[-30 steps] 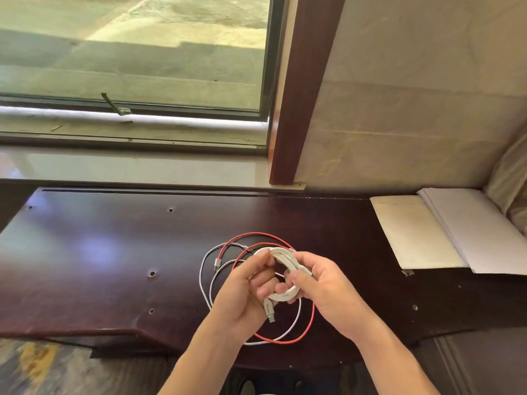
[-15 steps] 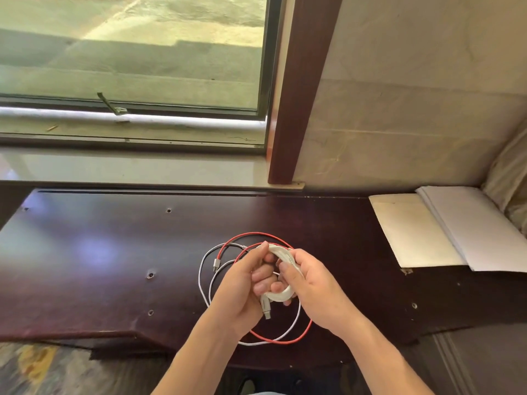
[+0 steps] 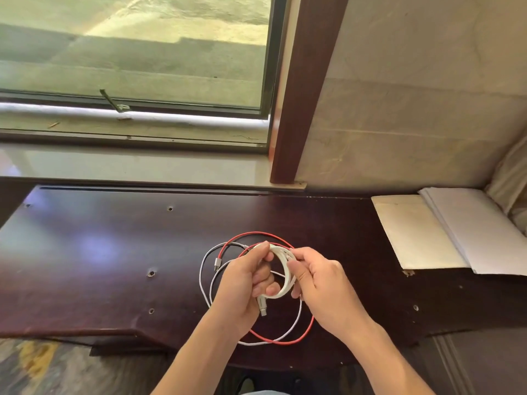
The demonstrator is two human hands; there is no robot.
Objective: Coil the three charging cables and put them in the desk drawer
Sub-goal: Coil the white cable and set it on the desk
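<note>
held: a thick white cable coil [image 3: 281,270] is gripped above the dark glossy wooden desk [image 3: 85,252], left hand [image 3: 242,289] and right hand [image 3: 322,286] fingers curled round it.
handling: judged light, springy; best pinched across the loops.
nearby: thin red cable [image 3: 285,337] and thin white cable [image 3: 206,269] lie loose beneath; white papers [image 3: 470,232] far right.
obstacle: no drawer is seen.

Dark desk [image 3: 99,252] – window [image 3: 134,52] behind – beige wall [image 3: 413,95].

Both forearms [image 3: 199,363] bare; no sleeves, rings or watch visible.
</note>
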